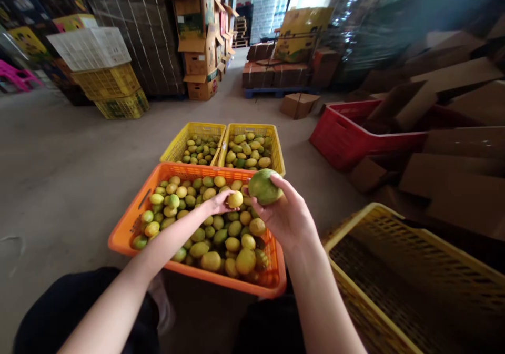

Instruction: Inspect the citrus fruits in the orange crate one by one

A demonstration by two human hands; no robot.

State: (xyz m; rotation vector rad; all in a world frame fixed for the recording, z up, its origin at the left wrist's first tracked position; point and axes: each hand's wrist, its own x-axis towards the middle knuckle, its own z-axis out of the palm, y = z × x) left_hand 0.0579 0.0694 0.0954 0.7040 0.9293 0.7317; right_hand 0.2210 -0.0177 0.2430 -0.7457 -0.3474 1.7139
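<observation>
My left hand (219, 203) is closed on a small yellow lemon (235, 200) above the orange crate. Just right of it, my right hand (290, 214) grips a much larger green lemon-like fruit (263, 186), held up over the crate's right rim. Below both hands, the orange crate (132, 213) holds many yellow and green lemons (211, 261) of mixed sizes. Parts of the fruit are covered by my left forearm.
Behind the orange crate stand two yellow crates (281, 154) of lemons. A yellow crate (366, 280) is at the lower right, with a red crate (343, 138) and cardboard (445, 185) beyond. Stacked crates (106, 83) stand at the back left.
</observation>
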